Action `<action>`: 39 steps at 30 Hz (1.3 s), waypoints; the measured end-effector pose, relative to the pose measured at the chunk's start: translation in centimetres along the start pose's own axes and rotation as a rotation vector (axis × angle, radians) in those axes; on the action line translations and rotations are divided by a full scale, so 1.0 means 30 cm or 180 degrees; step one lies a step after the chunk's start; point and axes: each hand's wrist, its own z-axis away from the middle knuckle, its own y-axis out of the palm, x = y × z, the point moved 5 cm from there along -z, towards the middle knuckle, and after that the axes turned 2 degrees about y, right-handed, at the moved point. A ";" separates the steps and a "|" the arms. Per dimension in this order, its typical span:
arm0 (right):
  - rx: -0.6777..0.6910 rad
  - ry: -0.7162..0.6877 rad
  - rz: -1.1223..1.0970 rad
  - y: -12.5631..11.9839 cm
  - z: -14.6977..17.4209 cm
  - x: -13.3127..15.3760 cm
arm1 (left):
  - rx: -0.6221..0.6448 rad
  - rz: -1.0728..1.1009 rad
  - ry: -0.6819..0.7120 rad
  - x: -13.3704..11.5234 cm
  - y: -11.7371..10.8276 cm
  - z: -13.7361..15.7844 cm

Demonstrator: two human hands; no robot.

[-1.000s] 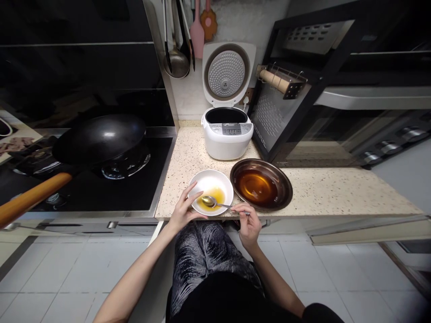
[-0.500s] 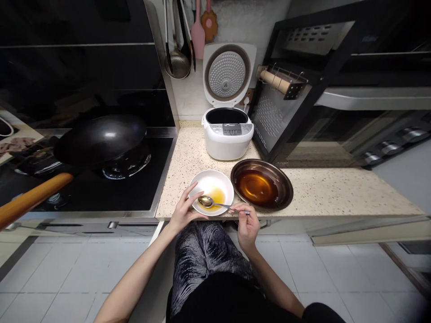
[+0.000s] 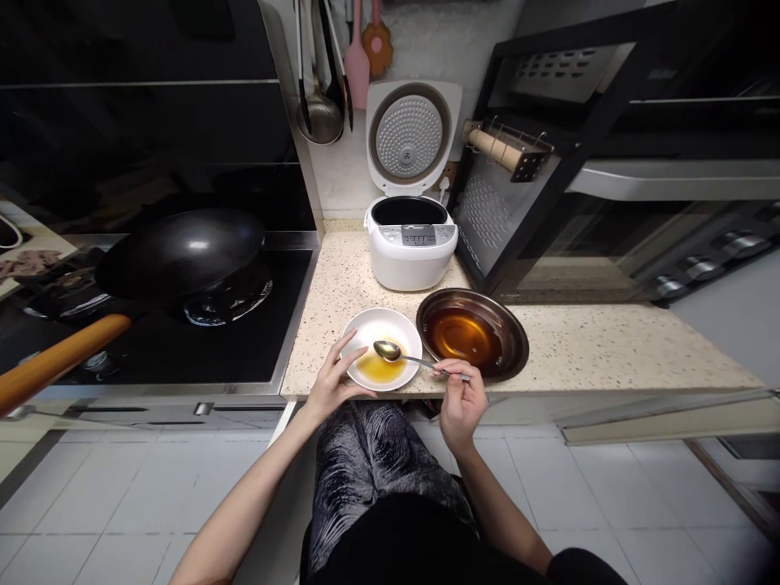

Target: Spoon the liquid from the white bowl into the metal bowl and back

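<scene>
A white bowl (image 3: 359,329) with a pool of yellow liquid (image 3: 379,370) stands at the front edge of the counter. My left hand (image 3: 332,382) grips its left side, thumb along the near rim and fingers over the wall. In my right hand (image 3: 463,402) is a metal spoon (image 3: 387,351), pinched by the handle, its bowl end over the yellow liquid. Whether the spoon touches the liquid, I cannot tell. Just right of the white bowl sits a steel basin (image 3: 517,349) holding amber-brown liquid (image 3: 463,337).
Behind the bowls a white rice cooker (image 3: 407,268) has its lid (image 3: 409,134) raised. A black wok (image 3: 183,252) with a wooden handle (image 3: 67,361) rests on the stove at left. An oven (image 3: 658,236) and a dark rack (image 3: 548,162) occupy the right. Utensils (image 3: 322,118) hang on the wall.
My right hand has drawn the spoon to the right, from the bowl's left part to over its middle. The yellow liquid has spread leftward. My left hand keeps its place on the bowl.
</scene>
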 end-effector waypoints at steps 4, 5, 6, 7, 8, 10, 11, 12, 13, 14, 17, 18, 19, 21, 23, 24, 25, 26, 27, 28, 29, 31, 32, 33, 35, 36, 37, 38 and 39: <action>-0.0092 -0.0005 -0.0036 -0.017 -0.016 -0.009 | 0.0010 -0.0022 -0.0041 0.003 0.003 0.000; -0.0100 -0.0009 -0.0052 -0.019 -0.021 -0.009 | 0.0006 -0.0016 -0.0042 0.003 0.004 0.000; -0.0117 -0.0021 -0.0068 -0.021 -0.026 -0.009 | -0.0002 -0.0009 -0.0039 0.003 0.004 0.001; -0.0142 -0.0037 -0.0078 -0.022 -0.031 -0.006 | -0.0009 -0.0003 -0.0038 0.003 0.004 0.001; -0.0172 -0.0057 -0.0083 -0.024 -0.036 -0.003 | -0.0011 0.0002 -0.0042 0.003 0.004 0.001; -0.0247 -0.0094 -0.0079 -0.028 -0.047 0.006 | -0.0005 0.0011 -0.0054 0.003 0.003 0.001; -0.0275 -0.0111 -0.0069 -0.030 -0.052 0.010 | 0.0001 0.0016 -0.0058 0.002 0.002 0.001; -0.0292 -0.0121 -0.0057 -0.032 -0.057 0.015 | 0.0005 0.0020 -0.0059 0.001 0.001 0.000; -0.0310 -0.0126 -0.0043 -0.034 -0.063 0.019 | 0.0006 0.0024 -0.0054 -0.001 0.000 -0.001; -0.0337 -0.0133 -0.0029 -0.038 -0.068 0.023 | 0.0000 0.0029 -0.0040 -0.003 -0.001 -0.002; -0.0440 -0.0153 -0.0011 -0.052 -0.083 0.032 | -0.0029 0.0055 0.0006 -0.007 -0.002 -0.005; -0.0481 -0.0155 -0.0002 -0.058 -0.089 0.034 | -0.0037 0.0064 0.0008 -0.007 -0.002 -0.005; -0.0518 -0.0156 0.0010 -0.064 -0.094 0.035 | -0.0042 0.0071 0.0005 -0.006 -0.001 -0.005; -0.0602 -0.0164 0.0027 -0.077 -0.104 0.037 | -0.0046 0.0074 -0.0005 -0.004 0.001 -0.003; -0.0693 -0.0190 0.0015 -0.092 -0.113 0.038 | -0.0033 0.0049 -0.0021 -0.001 0.003 -0.001; -0.0735 -0.0203 0.0008 -0.099 -0.117 0.038 | -0.0021 0.0028 -0.0033 0.001 0.003 0.001; -0.0770 -0.0213 0.0012 -0.106 -0.121 0.038 | -0.0006 0.0005 -0.0050 0.003 0.003 0.002; -0.0796 -0.0223 0.0032 -0.112 -0.124 0.039 | 0.0009 -0.0016 -0.0066 0.004 0.003 0.002; -0.0812 -0.0229 0.0070 -0.117 -0.126 0.039 | 0.0021 -0.0031 -0.0081 0.005 0.003 0.003; -0.0818 -0.0238 0.0120 -0.121 -0.128 0.041 | 0.0029 -0.0039 -0.0091 0.005 0.003 0.003; -0.0816 -0.0257 0.0175 -0.123 -0.130 0.042 | 0.0031 -0.0040 -0.0091 0.004 0.002 0.003; -0.0799 -0.0321 0.0294 -0.126 -0.130 0.046 | 0.0018 -0.0031 -0.0081 0.002 0.001 0.002; -0.0785 -0.0365 0.0357 -0.127 -0.129 0.047 | 0.0004 -0.0020 -0.0071 0.001 0.000 0.001; -0.0768 -0.0422 0.0419 -0.129 -0.128 0.048 | -0.0008 -0.0009 -0.0060 0.000 0.000 0.000; -0.0699 -0.0556 0.0553 -0.131 -0.124 0.046 | -0.0023 0.0005 -0.0047 -0.001 0.000 0.000; -0.0644 -0.0629 0.0634 -0.133 -0.121 0.044 | -0.0023 0.0003 -0.0050 -0.001 0.000 -0.001; -0.0571 -0.0711 0.0722 -0.134 -0.119 0.041 | -0.0022 -0.0004 -0.0053 0.000 0.000 -0.001; -0.0481 -0.0797 0.0814 -0.134 -0.116 0.038 | -0.0018 -0.0015 -0.0059 0.000 0.000 0.000; -0.0386 -0.0886 0.0907 -0.134 -0.114 0.035 | -0.0011 -0.0028 -0.0069 0.001 0.000 0.000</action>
